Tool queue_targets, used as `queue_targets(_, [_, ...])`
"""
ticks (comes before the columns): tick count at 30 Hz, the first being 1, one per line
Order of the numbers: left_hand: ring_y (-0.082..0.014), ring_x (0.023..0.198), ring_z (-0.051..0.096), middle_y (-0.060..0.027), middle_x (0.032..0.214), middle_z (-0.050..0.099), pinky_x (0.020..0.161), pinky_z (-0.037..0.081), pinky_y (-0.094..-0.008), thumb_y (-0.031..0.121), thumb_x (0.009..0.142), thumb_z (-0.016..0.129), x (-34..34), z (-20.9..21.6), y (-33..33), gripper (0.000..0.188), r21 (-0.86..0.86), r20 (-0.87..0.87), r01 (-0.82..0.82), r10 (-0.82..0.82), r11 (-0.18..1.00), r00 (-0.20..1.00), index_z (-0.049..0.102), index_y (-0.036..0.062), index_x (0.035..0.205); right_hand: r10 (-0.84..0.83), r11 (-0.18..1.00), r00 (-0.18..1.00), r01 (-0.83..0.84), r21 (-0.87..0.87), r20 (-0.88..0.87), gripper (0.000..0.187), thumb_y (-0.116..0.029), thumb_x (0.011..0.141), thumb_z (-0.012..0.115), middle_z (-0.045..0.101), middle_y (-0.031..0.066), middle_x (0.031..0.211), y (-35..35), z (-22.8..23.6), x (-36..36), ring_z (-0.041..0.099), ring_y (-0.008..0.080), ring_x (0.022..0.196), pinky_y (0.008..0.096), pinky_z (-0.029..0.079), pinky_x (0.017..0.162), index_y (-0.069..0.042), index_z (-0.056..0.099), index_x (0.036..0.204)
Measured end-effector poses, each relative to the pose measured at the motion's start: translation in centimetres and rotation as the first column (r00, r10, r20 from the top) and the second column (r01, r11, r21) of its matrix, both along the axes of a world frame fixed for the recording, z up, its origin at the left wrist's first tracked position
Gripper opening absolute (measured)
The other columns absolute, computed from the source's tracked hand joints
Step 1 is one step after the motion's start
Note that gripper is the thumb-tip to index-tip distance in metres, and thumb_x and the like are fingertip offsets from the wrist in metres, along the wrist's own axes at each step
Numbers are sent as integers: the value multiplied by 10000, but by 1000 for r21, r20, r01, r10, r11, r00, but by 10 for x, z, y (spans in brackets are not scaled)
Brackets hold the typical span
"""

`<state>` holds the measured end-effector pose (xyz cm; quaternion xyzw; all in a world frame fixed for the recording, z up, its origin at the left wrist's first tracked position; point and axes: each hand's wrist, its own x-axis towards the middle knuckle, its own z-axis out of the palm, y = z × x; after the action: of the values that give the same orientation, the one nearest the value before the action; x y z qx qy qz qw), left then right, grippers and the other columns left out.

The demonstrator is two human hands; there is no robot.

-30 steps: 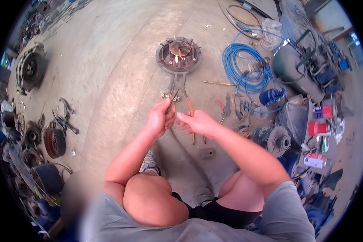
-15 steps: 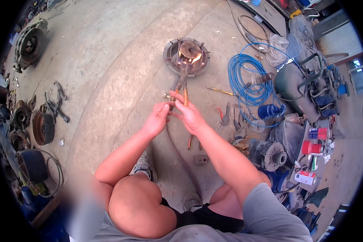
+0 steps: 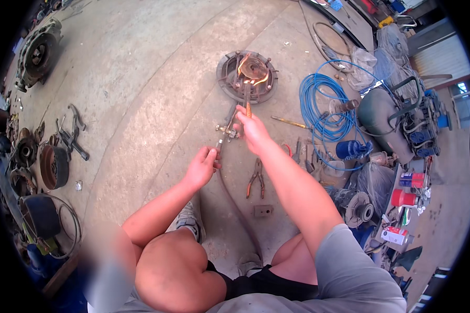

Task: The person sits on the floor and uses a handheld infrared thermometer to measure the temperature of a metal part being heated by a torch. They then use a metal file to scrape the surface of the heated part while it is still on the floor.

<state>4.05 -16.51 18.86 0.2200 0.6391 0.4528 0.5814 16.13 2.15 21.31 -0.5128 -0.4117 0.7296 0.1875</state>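
Pliers (image 3: 247, 95) with an orange handle point straight away from the person, their long line running up to the round burner (image 3: 222, 78) where flames (image 3: 265, 80) lick. The right hand (image 3: 252, 131) is curled around them. The left hand (image 3: 201, 167) pinches a small shiny thing (image 3: 219, 145); I can't tell quite what. The burner sits on gray concrete floor (image 3: 146, 68). Off right, a blue hose (image 3: 308, 104) lies coiled near a green tank (image 3: 376, 113).
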Motion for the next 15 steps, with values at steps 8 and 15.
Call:
queue_targets(8, [-153,919,684,-50,1085,680,827,547,-319,361,1180,419,-1,-10,-4,379,36,61,44,-46,998,997,628,60,1276,-123,990,992,125,-60,36,553,-349,1058,622,592,8,1229,34,-25,-28,551,159,1002,405,456,823,-161,527,1569])
queue_targets(15, [-147,920,679,-47,1070,682,826,542,-317,358,1181,415,-6,-5,-9,380,42,83,45,-48,998,995,628,52,1252,-141,988,987,145,-45,79,425,-329,1092,603,572,4,1135,44,-23,-43,593,180,972,368,507,761,-164,561,1482])
